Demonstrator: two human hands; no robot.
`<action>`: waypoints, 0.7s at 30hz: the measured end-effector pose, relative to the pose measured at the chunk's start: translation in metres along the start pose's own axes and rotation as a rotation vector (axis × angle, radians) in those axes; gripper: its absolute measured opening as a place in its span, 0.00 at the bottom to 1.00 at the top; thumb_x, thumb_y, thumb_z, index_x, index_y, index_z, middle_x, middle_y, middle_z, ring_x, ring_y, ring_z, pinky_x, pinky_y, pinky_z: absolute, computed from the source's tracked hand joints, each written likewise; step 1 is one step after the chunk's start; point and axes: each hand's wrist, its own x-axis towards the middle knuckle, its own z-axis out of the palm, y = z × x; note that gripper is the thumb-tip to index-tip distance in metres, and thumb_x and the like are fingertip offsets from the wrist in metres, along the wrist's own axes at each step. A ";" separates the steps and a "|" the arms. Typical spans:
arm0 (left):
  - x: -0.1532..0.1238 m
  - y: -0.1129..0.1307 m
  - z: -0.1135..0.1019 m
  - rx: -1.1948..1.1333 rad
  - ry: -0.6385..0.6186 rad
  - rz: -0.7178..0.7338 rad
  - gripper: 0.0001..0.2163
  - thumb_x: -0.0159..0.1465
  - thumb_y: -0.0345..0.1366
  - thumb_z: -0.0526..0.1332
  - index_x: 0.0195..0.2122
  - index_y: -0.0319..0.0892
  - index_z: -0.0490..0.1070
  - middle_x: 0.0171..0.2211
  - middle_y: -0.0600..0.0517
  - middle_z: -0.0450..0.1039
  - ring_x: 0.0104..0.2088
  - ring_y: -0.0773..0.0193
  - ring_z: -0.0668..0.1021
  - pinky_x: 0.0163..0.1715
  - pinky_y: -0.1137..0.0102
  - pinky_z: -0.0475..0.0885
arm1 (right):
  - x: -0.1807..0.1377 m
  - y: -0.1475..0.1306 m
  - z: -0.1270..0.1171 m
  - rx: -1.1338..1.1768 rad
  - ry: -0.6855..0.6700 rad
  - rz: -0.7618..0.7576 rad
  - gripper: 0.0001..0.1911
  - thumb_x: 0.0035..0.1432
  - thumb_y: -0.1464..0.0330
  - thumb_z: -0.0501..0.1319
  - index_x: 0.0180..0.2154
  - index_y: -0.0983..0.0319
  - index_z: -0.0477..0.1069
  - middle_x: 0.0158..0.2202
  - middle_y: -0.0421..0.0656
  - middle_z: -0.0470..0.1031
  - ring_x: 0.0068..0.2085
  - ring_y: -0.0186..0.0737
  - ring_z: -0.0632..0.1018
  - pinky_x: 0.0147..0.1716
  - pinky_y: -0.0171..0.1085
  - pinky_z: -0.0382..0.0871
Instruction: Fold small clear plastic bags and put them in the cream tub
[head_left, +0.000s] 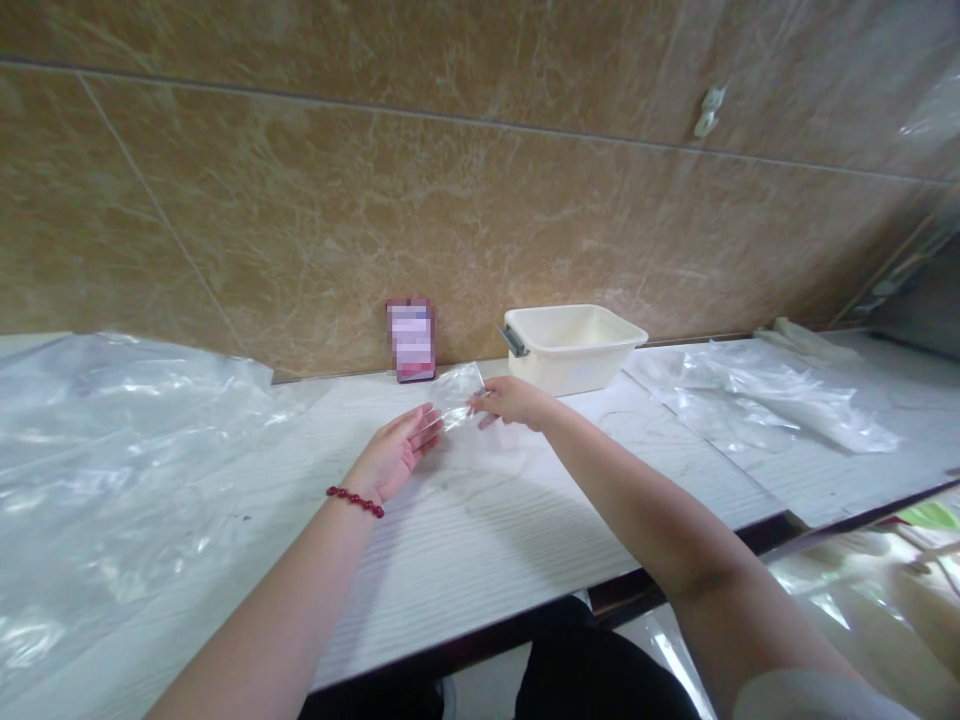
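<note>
One clear plastic bag (457, 395), probably light, limp, slippery, best held by its edge, where right hand (517, 402) pinches; left hand (391, 458) extends fingers alongside.

White table (465, 540) (wood-grained): cream bin (570, 372), clear sheeting (112, 480), crumpled plastic (757, 395), phone (413, 342).

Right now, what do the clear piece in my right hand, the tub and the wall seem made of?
Clear piece: probably plastic film, glossy, with wrinkles and highlights. Tub: likely rigid plastic, smooth, with a moulded rim. Wall: veined, faintly glossy tiles, visibly jointed; stone or ceramic unclear.
</note>
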 end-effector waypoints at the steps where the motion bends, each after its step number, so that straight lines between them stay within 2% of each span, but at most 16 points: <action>1: 0.001 0.000 0.000 -0.006 0.031 0.011 0.09 0.55 0.31 0.56 0.37 0.37 0.68 0.39 0.46 0.70 0.36 0.65 0.74 0.34 0.71 0.70 | 0.001 -0.004 -0.010 -0.041 0.038 -0.028 0.08 0.49 0.64 0.57 0.29 0.64 0.67 0.32 0.42 0.73 0.24 0.29 0.74 0.15 0.23 0.58; 5: 0.004 -0.001 -0.001 -0.043 0.102 0.054 0.08 0.55 0.29 0.56 0.36 0.37 0.68 0.39 0.45 0.70 0.36 0.64 0.74 0.34 0.72 0.70 | 0.006 -0.023 -0.060 -0.103 0.185 -0.074 0.08 0.50 0.65 0.56 0.28 0.65 0.67 0.31 0.43 0.73 0.26 0.28 0.73 0.20 0.23 0.61; 9: 0.007 -0.003 -0.001 -0.048 0.138 0.074 0.08 0.54 0.27 0.56 0.36 0.37 0.68 0.37 0.45 0.71 0.35 0.65 0.74 0.31 0.74 0.70 | 0.014 -0.039 -0.115 -0.050 0.247 -0.036 0.05 0.50 0.68 0.56 0.29 0.63 0.66 0.32 0.42 0.72 0.27 0.28 0.72 0.22 0.25 0.65; 14: 0.009 -0.006 0.001 -0.035 0.166 0.082 0.08 0.54 0.27 0.55 0.35 0.37 0.68 0.36 0.45 0.71 0.35 0.66 0.74 0.31 0.74 0.69 | 0.024 -0.038 -0.176 -0.008 0.397 -0.022 0.02 0.50 0.72 0.56 0.27 0.64 0.65 0.23 0.39 0.69 0.21 0.24 0.69 0.21 0.25 0.66; 17: 0.009 -0.008 0.001 0.011 0.157 0.068 0.08 0.54 0.26 0.55 0.35 0.36 0.68 0.37 0.45 0.71 0.36 0.65 0.74 0.32 0.74 0.69 | 0.029 -0.024 -0.195 0.087 0.389 0.048 0.03 0.50 0.76 0.55 0.29 0.64 0.65 0.23 0.39 0.69 0.22 0.26 0.70 0.25 0.28 0.68; 21: 0.008 -0.011 0.001 0.034 0.111 0.060 0.07 0.53 0.28 0.57 0.34 0.36 0.68 0.37 0.43 0.71 0.37 0.64 0.73 0.34 0.72 0.69 | 0.038 0.003 -0.201 0.174 0.442 0.237 0.02 0.52 0.76 0.54 0.29 0.65 0.63 0.22 0.39 0.69 0.23 0.25 0.71 0.29 0.29 0.68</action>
